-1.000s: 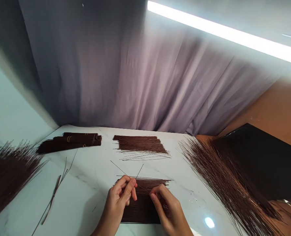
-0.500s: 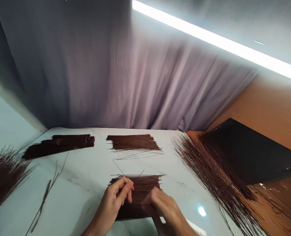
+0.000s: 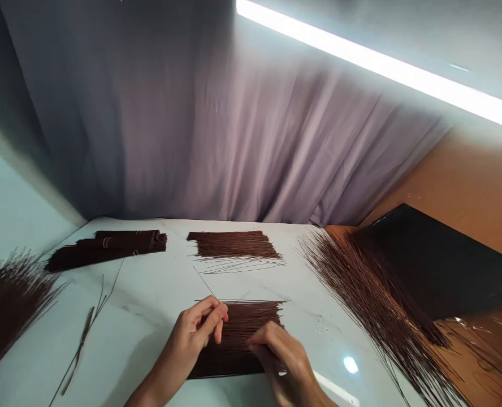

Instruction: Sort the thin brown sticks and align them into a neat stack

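Note:
My left hand (image 3: pixel 200 330) is closed in a pinch on a thin dark stick (image 3: pixel 203 281), whose free end points up and to the left. Below both hands lies a flat mat-like layer of thin dark brown sticks (image 3: pixel 255 316), side by side on the white table. My right hand (image 3: pixel 278 356) hovers at the layer's right part with thumb and fingertips pressed together. Whatever is between those fingertips is too small to make out. Farther back sits a second flat layer of similar sticks (image 3: pixel 236 244), with a few loose ones along its front edge.
Dark rolled bundles (image 3: pixel 119 246) lie at the back left. A loose pile of sticks (image 3: pixel 9 305) is at the left edge, near a small tied bunch (image 3: pixel 81 342). At right, a long heap of sticks (image 3: pixel 373 299) lies beside a black sheet (image 3: pixel 441 260). A grey curtain (image 3: pixel 234 141) hangs behind.
A second thin tip that stuck up to the right of my left hand no longer shows. My left hand has shifted slightly left; my right hand has barely moved.

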Tool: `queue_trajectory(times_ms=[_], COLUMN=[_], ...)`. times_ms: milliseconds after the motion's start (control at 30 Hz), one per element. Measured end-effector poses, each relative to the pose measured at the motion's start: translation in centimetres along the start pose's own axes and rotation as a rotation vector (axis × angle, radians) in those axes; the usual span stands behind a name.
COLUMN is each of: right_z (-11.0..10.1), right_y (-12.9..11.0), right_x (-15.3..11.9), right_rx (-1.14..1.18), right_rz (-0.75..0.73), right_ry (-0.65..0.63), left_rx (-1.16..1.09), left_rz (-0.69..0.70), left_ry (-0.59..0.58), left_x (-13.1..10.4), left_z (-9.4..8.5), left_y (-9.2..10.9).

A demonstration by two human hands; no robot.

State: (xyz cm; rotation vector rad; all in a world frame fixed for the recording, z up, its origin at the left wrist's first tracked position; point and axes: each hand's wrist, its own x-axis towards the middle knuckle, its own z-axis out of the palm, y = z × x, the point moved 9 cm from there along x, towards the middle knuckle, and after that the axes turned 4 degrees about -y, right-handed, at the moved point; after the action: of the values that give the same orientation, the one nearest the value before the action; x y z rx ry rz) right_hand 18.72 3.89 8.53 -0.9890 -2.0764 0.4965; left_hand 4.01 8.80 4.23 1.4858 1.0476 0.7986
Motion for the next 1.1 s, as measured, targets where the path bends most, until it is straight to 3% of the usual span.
queue_trajectory(times_ms=[100, 200, 267, 333, 433, 500, 600, 700, 933, 1100], right_z=[2.5, 1.9, 0.0, -1.6, -1.3, 0.5, 2.4, 1.7, 0.9, 1.0], right_y=[3.6, 5.6, 4.9, 2.6, -0.4, -0.1, 2.4, 4.3, 4.4, 4.3], right_x=[-2.3, -0.4, 1.9, 3.1, 1.0, -1.5, -3.7, -3.8, -3.3, -3.6], right_rx=[0.105, 0.149, 0.088, -0.021, -0.055, 0.017, 0.091, 0.119, 0.161, 0.173], right_rz=[0.157, 0.216, 0.147, 0.01, -0.122, -0.074, 0.114, 0.231, 0.263, 0.268], right_ry=[-0.053, -0.234, -0.258, -0.15, 0.098, 0.154, 0.1, 0.053, -0.031, -0.044], left_rx=[-0.01, -0.013, 0.028, 0.099, 0.16, 0.12, -0.004, -0.13, -0.121, -0.002], left_rz=[-0.054, -0.085, -0.077, -0.042, -0.002, -0.025, -0.103, -0.155, -0.128, -0.087], left_ry=[-0.084, -0.213, -0.258, -0.213, -0.039, 0.002, -0.101, -0.179, -0.133, -0.107], left_x=[-0.3, -1.0, -1.3, -1.2, -0.9, -0.9, -1.1, -1.3, -1.2, -1.4], left_z=[0.4, 2.3, 3.2, 3.0, 1.0, 0.1, 0.8, 1.7, 1.5, 1.1], left_y=[-0.2, -0.8, -1.0, -1.0, -0.6, -0.6, -0.9, -1.0, -1.6, -0.4])
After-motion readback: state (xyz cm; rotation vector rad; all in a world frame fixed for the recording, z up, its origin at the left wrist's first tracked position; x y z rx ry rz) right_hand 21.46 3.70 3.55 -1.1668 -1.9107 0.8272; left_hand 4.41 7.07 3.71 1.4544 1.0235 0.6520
